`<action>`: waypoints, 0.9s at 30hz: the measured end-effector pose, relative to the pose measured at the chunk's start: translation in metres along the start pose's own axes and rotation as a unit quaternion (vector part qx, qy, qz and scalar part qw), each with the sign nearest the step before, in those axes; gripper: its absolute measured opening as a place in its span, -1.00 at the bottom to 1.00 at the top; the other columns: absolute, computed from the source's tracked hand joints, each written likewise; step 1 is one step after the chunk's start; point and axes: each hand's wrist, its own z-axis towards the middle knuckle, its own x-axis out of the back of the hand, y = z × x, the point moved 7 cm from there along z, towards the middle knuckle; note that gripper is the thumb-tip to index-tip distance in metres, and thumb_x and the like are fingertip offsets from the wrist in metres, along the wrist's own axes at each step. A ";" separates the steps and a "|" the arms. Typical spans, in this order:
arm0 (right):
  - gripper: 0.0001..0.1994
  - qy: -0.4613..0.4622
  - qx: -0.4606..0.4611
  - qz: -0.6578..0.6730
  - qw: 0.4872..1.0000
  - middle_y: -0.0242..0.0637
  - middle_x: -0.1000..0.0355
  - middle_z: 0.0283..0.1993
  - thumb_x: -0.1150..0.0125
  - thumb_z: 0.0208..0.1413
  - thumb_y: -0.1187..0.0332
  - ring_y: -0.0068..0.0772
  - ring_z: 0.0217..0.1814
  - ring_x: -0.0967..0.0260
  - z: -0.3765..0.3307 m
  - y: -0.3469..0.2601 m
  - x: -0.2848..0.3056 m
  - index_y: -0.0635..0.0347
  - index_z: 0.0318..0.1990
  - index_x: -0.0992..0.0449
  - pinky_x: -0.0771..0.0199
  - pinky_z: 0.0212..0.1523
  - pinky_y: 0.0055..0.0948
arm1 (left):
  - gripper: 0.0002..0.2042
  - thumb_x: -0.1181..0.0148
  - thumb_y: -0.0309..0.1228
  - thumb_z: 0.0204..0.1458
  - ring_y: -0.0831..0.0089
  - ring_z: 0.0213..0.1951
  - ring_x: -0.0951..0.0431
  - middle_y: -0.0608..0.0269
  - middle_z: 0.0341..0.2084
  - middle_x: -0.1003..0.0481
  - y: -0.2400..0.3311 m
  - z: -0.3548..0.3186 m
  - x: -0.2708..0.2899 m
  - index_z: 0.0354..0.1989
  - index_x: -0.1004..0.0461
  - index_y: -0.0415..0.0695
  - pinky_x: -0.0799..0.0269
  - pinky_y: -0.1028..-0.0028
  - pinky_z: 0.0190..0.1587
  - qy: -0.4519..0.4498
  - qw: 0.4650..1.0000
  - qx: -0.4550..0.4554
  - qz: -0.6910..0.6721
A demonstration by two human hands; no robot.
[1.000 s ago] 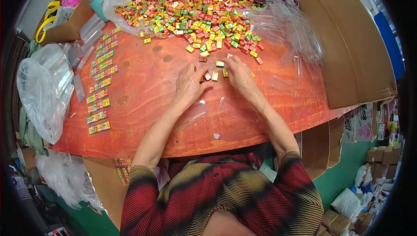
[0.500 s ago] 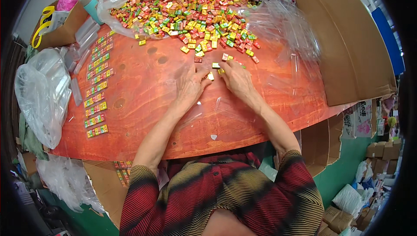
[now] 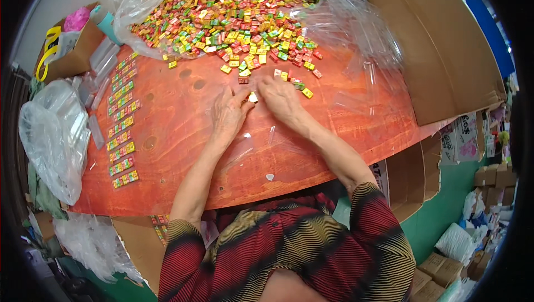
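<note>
Near the middle of the red wooden table [image 3: 189,152], my left hand [image 3: 228,114] is closed on a small yellow box [image 3: 252,97], its pale end showing between thumb and fingers. Close beside it on the right, my right hand [image 3: 280,100] has its fingers drawn together; what they hold, if anything, is hidden. A red box [image 3: 243,80] lies just beyond my left fingertips. Past my right hand are a few loose boxes, among them a yellow one [image 3: 307,93]. Farther back spreads a large heap of small red, yellow, green and orange boxes [image 3: 239,18].
Short rows of joined boxes [image 3: 122,153] form a column at the left. Beside them lie a clear plastic bag [image 3: 55,135] and clear plastic sleeves [image 3: 105,60]. More clear sleeves [image 3: 356,29] pile up at the back right, before a large cardboard box [image 3: 439,52].
My right hand has moved left toward my left hand, away from the loose boxes. The whole view has shifted slightly. My left hand still grips the yellow box.
</note>
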 end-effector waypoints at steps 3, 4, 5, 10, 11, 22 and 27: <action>-0.86 0.058 0.007 -0.009 0.998 -0.16 -0.35 -0.36 0.05 -0.11 0.49 -0.19 -0.43 -0.38 -0.006 -0.012 -0.009 0.25 -0.36 -0.40 -0.40 -0.54 -0.31 | -0.74 -0.25 -0.39 -0.21 0.13 -0.33 -0.43 0.05 -0.40 -0.36 0.003 -0.004 0.005 -0.27 -0.50 -0.06 -0.35 0.28 -0.30 0.000 1.000 -0.004 -0.016; -0.85 0.062 -0.016 -0.011 0.998 -0.12 -0.35 -0.39 0.03 -0.13 0.49 -0.17 -0.47 -0.37 -0.008 -0.017 -0.008 0.30 -0.37 -0.42 -0.39 -0.57 -0.28 | -0.74 -0.25 -0.39 -0.21 0.13 -0.33 -0.43 0.05 -0.40 -0.36 0.001 -0.005 0.003 -0.27 -0.50 -0.06 -0.35 0.28 -0.30 -0.004 1.000 -0.010 -0.019; -0.83 -0.005 -0.044 -0.021 0.999 -0.10 -0.35 -0.41 0.03 -0.12 0.48 -0.17 -0.50 -0.38 -0.008 -0.020 -0.010 0.30 -0.34 -0.41 -0.39 -0.58 -0.28 | -0.72 -0.26 -0.39 -0.24 0.17 -0.35 -0.41 0.10 -0.45 -0.33 -0.002 -0.007 0.005 -0.25 -0.50 0.00 -0.34 0.28 -0.32 0.005 1.000 -0.017 -0.020; -0.87 0.026 -0.080 0.030 0.996 -0.11 -0.33 -0.41 0.01 -0.12 0.48 -0.11 -0.50 -0.36 -0.022 -0.001 0.016 0.27 -0.35 -0.35 -0.36 -0.57 -0.25 | -0.74 -0.26 -0.39 -0.22 0.17 -0.36 -0.42 0.08 -0.43 -0.35 -0.005 -0.008 0.006 -0.27 -0.52 -0.06 -0.34 0.30 -0.33 -0.012 0.999 -0.015 -0.030; -0.87 0.033 -0.074 0.030 0.996 -0.10 -0.33 -0.41 0.02 -0.11 0.48 -0.09 -0.46 -0.36 -0.023 0.009 0.026 0.27 -0.35 -0.35 -0.36 -0.54 -0.23 | -0.74 -0.26 -0.39 -0.22 0.17 -0.36 -0.42 0.08 -0.43 -0.35 -0.006 -0.007 0.007 -0.27 -0.52 -0.06 -0.34 0.30 -0.33 -0.009 0.999 -0.011 -0.028; -0.88 -0.018 -0.040 0.042 0.998 -0.10 -0.30 -0.35 0.03 -0.13 0.50 -0.10 -0.31 -0.34 -0.038 0.020 0.027 0.30 -0.39 -0.36 -0.39 -0.43 -0.25 | -0.71 -0.29 -0.33 -0.29 0.25 -0.39 -0.37 0.19 -0.52 -0.27 0.000 -0.006 0.002 -0.29 -0.52 0.00 -0.30 0.30 -0.38 -0.019 0.999 -0.048 -0.009; -0.82 -0.060 -0.067 0.076 0.993 -0.06 -0.28 -0.26 0.03 -0.04 0.49 -0.03 -0.25 -0.32 -0.050 0.038 0.026 0.28 -0.23 -0.32 -0.36 -0.32 -0.18 | -0.71 -0.29 -0.34 -0.29 0.25 -0.36 -0.38 0.20 -0.49 -0.30 0.002 0.000 -0.002 -0.30 -0.52 -0.03 -0.31 0.31 -0.35 -0.019 0.997 -0.069 -0.031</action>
